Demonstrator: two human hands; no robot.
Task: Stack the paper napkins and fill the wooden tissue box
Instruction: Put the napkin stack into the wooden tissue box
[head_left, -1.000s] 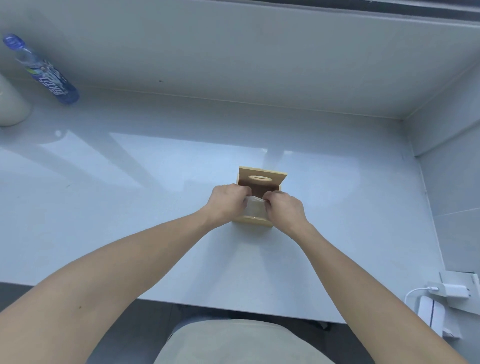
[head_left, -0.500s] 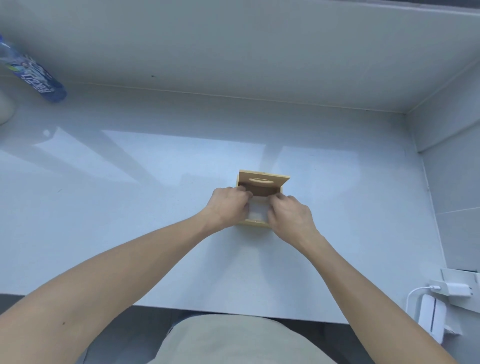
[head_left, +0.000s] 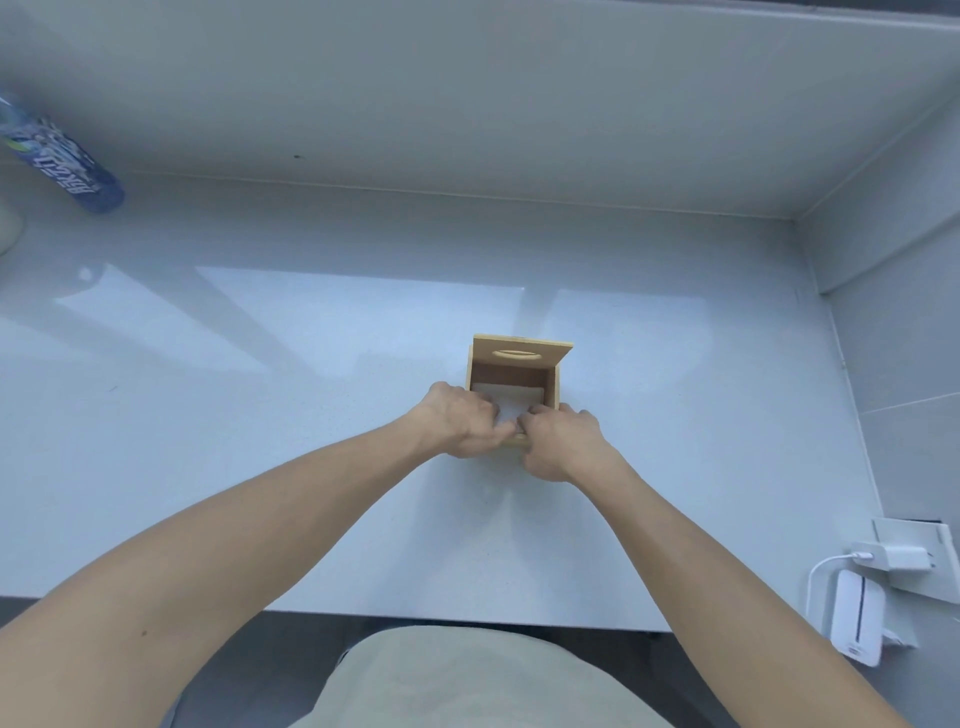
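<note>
Wooden tissue box (head_left: 555, 387) sits on the white worktop (head_left: 311, 415), roughly mid-frame, slightly right of centre. Lid (head_left: 522, 354) is swung up & back at the far side, w/ an oval slot visible in it. Box is open on top; the inside shows darker wood on the far wall. White paper napkins (head_left: 511, 402) lie inside the box as a flat stack, upper face visible; can't tell how many sheets.

Both hands are at the near edge of the box. Left hand (head_left: 460, 423) is over the near-left corner, fingers curled down onto the napkins and box rim, grip pressed together. Right hand (head_left: 563, 441) is over the near-right corner, fingers likewise curled, tips at the near edge of the napkin stack. The thumbs and forefingers of the two hands meet at the front rim. Can't tell whether either hand pinches a sheet or just presses on it, since the fingertips hide the contact. Both forearms are bare and come in from the bottom corners.

Further out: blue-labelled plastic bottle (head_left: 62, 166) lies tilted at the far left near the back wall, well apart from the box. Pale rounded obj (head_left: 8, 231) at the left edge, mostly cut off. At the right, off the worktop edge: white charger plug (head_left: 901, 556) w/ cable and a white flat device (head_left: 857, 618) below it. Light beige garment (head_left: 467, 680) at bottom centre.
</note>
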